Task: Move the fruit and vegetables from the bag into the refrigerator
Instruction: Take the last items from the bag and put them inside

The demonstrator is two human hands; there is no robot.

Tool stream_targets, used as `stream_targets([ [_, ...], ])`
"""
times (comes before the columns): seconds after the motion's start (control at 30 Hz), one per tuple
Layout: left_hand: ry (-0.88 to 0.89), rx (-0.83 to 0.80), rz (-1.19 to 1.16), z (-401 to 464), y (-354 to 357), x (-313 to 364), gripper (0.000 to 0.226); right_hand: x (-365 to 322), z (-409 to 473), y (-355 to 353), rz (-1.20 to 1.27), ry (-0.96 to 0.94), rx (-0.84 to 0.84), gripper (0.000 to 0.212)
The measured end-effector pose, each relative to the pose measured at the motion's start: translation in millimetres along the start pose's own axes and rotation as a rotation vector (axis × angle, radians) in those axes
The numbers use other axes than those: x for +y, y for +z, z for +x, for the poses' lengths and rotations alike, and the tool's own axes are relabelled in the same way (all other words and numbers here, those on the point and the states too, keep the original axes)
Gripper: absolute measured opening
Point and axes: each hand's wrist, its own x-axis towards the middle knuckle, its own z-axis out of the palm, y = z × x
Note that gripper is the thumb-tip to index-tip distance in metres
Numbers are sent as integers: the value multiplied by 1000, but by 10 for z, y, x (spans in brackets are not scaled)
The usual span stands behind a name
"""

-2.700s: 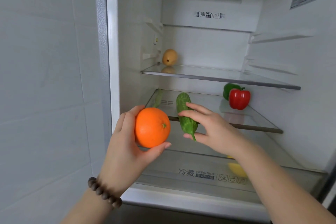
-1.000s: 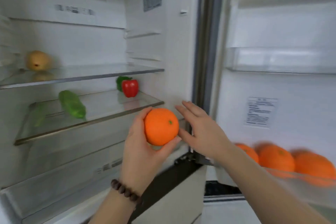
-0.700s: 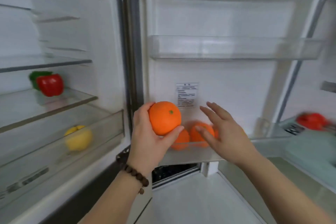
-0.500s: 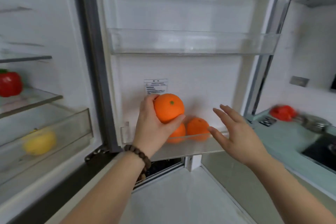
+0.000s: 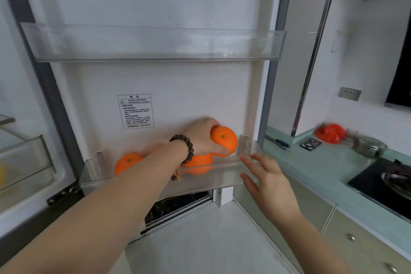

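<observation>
An orange (image 5: 225, 139) is held in the left hand (image 5: 203, 138), with the fingers curled round it from behind and the thumb under it. The orange is held up above the right end of the bottom door bin (image 5: 206, 177) of the refrigerator door (image 5: 178, 87), close to the bin's clear end wall. A brown bead bracelet (image 5: 186, 148) is worn on the left wrist.

The right hand (image 5: 270, 179) is kept flat and loose, with the fingers spread and nothing in its grip. It is held just in front of the bin's right corner (whether it touches the bin cannot be told, since the fingers are blurred).

More oranges are seen in the bin. One orange (image 5: 127, 163) lies at the left end, and another orange (image 5: 199, 160) lies under the left hand. A bit of orange color is also seen behind the left arm, but it is mostly hidden.

A white sticker (image 5: 135, 111) with small print is stuck on the door above the bin. A long clear bin (image 5: 153, 44) is fixed higher up on the door.

To the right, a pale green table (image 5: 329, 169) is seen. A red bag (image 5: 330, 132) (blurred) lies at its far end, with a steel pot (image 5: 370, 147) just beside it. A black stove (image 5: 384, 187) is set into the table nearer by.
</observation>
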Motion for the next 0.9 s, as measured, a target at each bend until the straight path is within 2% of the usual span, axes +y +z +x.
stream_targets([
  [0.17, 38, -134, 160, 76, 167, -20, 65, 50, 2, 26, 20, -33, 17, 48],
  [0.27, 67, -130, 247, 138, 261, 0, 56, 66, -2, 35, 33, -41, 23, 51],
  [0.43, 61, -119, 299, 163, 250, 2, 54, 96, -3, 61, 42, -43, 19, 55],
  [0.67, 31, -83, 262, 24, 180, -48, 75, 92, -10, 93, 42, -28, 20, 55],
  [0.77, -17, -63, 224, -114, 133, -36, 77, 92, -23, 105, 47, -20, 17, 54],
  [0.9, -67, 57, 110, -365, 46, -96, 73, 61, -32, 123, 40, -16, 25, 53],
])
